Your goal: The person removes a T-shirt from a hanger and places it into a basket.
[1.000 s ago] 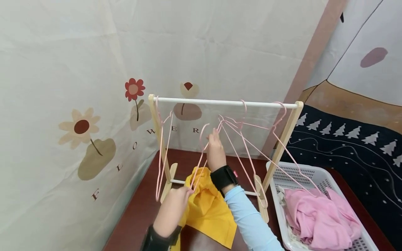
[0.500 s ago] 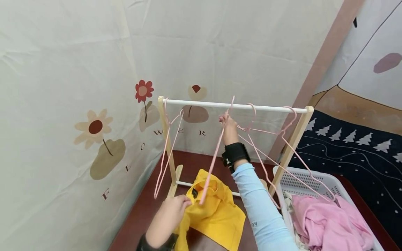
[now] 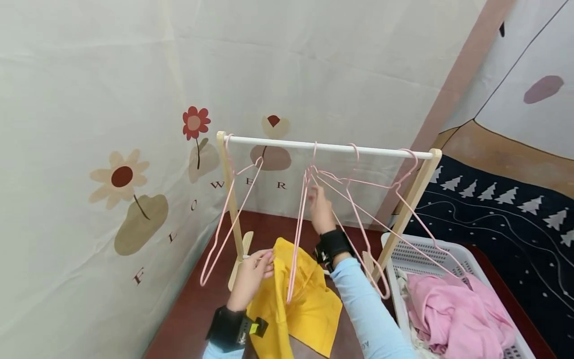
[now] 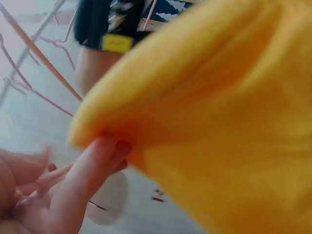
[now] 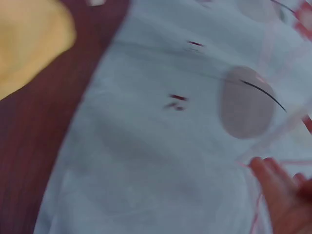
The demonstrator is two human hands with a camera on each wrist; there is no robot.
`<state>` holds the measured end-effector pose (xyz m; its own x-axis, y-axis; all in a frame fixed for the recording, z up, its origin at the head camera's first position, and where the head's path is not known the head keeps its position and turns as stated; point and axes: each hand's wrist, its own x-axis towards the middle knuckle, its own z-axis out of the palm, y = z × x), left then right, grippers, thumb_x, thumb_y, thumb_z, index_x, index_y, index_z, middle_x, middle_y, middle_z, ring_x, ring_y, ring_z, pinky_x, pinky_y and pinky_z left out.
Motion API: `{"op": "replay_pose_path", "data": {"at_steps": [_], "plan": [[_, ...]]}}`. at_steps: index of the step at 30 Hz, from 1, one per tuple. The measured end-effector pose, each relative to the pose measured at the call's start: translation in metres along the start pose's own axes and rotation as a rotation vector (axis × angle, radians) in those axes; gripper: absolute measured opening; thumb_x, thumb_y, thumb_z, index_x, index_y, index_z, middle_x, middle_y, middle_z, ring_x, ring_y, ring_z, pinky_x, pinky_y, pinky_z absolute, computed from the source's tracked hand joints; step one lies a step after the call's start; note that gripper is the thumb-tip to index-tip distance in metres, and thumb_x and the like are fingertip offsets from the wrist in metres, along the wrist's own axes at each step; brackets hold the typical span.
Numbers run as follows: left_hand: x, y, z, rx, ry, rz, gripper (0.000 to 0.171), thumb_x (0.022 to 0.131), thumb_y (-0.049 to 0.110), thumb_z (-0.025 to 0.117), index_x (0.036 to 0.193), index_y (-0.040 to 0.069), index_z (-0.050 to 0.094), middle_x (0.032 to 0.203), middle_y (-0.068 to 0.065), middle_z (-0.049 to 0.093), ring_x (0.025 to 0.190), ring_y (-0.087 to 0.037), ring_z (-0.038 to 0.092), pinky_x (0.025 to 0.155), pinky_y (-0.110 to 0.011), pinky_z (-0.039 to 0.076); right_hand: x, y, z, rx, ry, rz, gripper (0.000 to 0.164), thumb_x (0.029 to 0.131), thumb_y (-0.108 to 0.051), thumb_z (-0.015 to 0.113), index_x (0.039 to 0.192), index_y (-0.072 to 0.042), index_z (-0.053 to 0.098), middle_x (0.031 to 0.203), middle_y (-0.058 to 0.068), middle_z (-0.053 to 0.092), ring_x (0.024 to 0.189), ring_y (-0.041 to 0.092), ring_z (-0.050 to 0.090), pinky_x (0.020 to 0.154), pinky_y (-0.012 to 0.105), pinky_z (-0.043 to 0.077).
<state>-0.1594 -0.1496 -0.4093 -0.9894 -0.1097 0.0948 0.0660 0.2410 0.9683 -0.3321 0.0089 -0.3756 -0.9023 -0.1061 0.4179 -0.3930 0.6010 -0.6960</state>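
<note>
A yellow garment (image 3: 316, 311) is bunched on the table under the rack, its left side lifted in a fold. My left hand (image 3: 252, 274) is at that fold; in the left wrist view its fingertips touch the yellow cloth (image 4: 219, 131) while the thumb stands apart. A pink hanger (image 3: 298, 234) hangs from the white rod (image 3: 278, 143) with its lower end in front of the garment. Just right of this hanger, my right hand (image 3: 321, 212) is raised with nothing in its grasp. The right wrist view shows its fingers (image 5: 273, 187) extended beside thin pink hanger lines.
Another pink hanger (image 3: 217, 239) hangs at the rod's left end, and two more hang towards the right. A white basket (image 3: 394, 294) with pink cloth (image 3: 453, 314) stands right of the wooden rack post (image 3: 405, 214). A printed curtain backs the table.
My right hand has brought the middle hanger up to the rod, let go and dropped slightly. My left hand has left the hanger's lower end and moved up along the garment's edge, lifting cloth.
</note>
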Motion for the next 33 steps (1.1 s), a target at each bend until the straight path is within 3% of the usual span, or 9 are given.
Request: {"op": "replay_pose_path", "data": {"at_steps": [2, 4, 9, 11, 13, 19, 24, 29, 33], "plan": [[0.004, -0.010, 0.000, -0.044, -0.049, -0.034, 0.047, 0.095, 0.026, 0.051, 0.131, -0.004, 0.046, 0.123, -0.029, 0.056, 0.107, -0.037, 0.061, 0.084, -0.040, 0.053, -0.016, 0.013, 0.008, 0.016, -0.033, 0.040, 0.028, 0.097, -0.003, 0.033, 0.122, -0.001, 0.044, 0.101, 0.021, 0.064, 0.069, 0.031, 0.060, 0.055, 0.034, 0.045], [0.006, -0.021, -0.003, 0.034, -0.140, -0.067, 0.065, 0.091, 0.034, 0.058, 0.141, 0.001, 0.033, 0.136, -0.029, 0.045, 0.123, -0.041, 0.048, 0.096, -0.050, 0.044, -0.034, 0.030, 0.018, 0.006, -0.120, -0.036, 0.024, 0.094, 0.000, 0.038, 0.116, 0.003, 0.047, 0.095, 0.022, 0.063, 0.073, 0.031, 0.061, 0.059, 0.035, 0.048], [0.000, -0.063, 0.003, 0.554, -0.384, -0.121, 0.119, 0.062, 0.050, 0.081, 0.150, 0.018, 0.006, 0.148, -0.036, 0.008, 0.132, -0.060, 0.012, 0.096, -0.076, 0.019, -0.076, 0.059, 0.042, -0.156, -0.663, -0.369, 0.060, 0.089, -0.023, 0.061, 0.134, 0.006, 0.036, 0.127, 0.032, 0.048, 0.115, 0.046, 0.049, 0.093, 0.052, 0.044], [-0.005, -0.086, 0.016, 0.739, -0.419, -0.117, 0.129, 0.052, 0.053, 0.084, 0.150, 0.023, 0.005, 0.148, -0.038, 0.003, 0.131, -0.063, 0.008, 0.091, -0.080, 0.015, -0.093, 0.063, 0.050, -0.307, -0.841, -0.391, 0.088, 0.080, -0.037, 0.070, 0.144, -0.002, 0.022, 0.142, 0.031, 0.034, 0.129, 0.048, 0.035, 0.101, 0.058, 0.034], [-0.010, -0.109, 0.032, 0.838, -0.407, -0.120, 0.133, 0.046, 0.053, 0.086, 0.149, 0.026, 0.007, 0.150, -0.034, 0.003, 0.133, -0.059, 0.009, 0.091, -0.081, 0.013, -0.111, 0.065, 0.056, -0.508, -0.908, -0.377, 0.105, 0.069, -0.046, 0.078, 0.148, -0.014, 0.017, 0.147, 0.026, 0.028, 0.134, 0.045, 0.030, 0.103, 0.060, 0.031], [-0.013, -0.142, 0.057, 0.828, -0.254, -0.067, 0.132, 0.039, 0.036, 0.093, 0.146, 0.009, 0.021, 0.141, -0.021, 0.036, 0.128, -0.043, 0.036, 0.093, -0.075, 0.022, -0.154, 0.075, 0.069, -0.776, -0.835, -0.328, 0.100, 0.057, -0.044, 0.085, 0.140, -0.028, 0.032, 0.142, 0.012, 0.038, 0.123, 0.037, 0.046, 0.091, 0.045, 0.048], [-0.008, -0.137, 0.059, 0.841, -0.169, 0.084, 0.071, 0.057, 0.009, 0.083, 0.121, 0.000, 0.053, 0.117, -0.016, 0.054, 0.098, -0.039, 0.055, 0.071, -0.061, 0.044, -0.168, 0.086, 0.067, -0.615, -0.725, -0.347, 0.077, 0.054, -0.022, 0.086, 0.122, -0.020, 0.049, 0.120, 0.016, 0.049, 0.090, 0.039, 0.055, 0.058, 0.034, 0.050], [-0.006, -0.137, 0.068, 0.857, -0.160, 0.223, 0.033, 0.065, -0.006, 0.068, 0.097, -0.003, 0.062, 0.092, -0.014, 0.058, 0.075, -0.029, 0.061, 0.062, -0.038, 0.051, -0.174, 0.087, 0.056, -0.522, -0.758, -0.392, 0.060, 0.063, -0.015, 0.082, 0.117, -0.018, 0.056, 0.113, 0.014, 0.057, 0.092, 0.030, 0.060, 0.073, 0.040, 0.050], [-0.007, -0.140, 0.075, 0.844, -0.184, 0.225, 0.030, 0.064, -0.006, 0.067, 0.094, -0.002, 0.065, 0.106, -0.019, 0.057, 0.080, -0.032, 0.062, 0.067, -0.039, 0.052, -0.179, 0.089, 0.047, -0.479, -0.807, -0.336, 0.058, 0.070, -0.012, 0.078, 0.124, -0.018, 0.057, 0.114, 0.012, 0.058, 0.089, 0.020, 0.062, 0.081, 0.039, 0.049]]}}
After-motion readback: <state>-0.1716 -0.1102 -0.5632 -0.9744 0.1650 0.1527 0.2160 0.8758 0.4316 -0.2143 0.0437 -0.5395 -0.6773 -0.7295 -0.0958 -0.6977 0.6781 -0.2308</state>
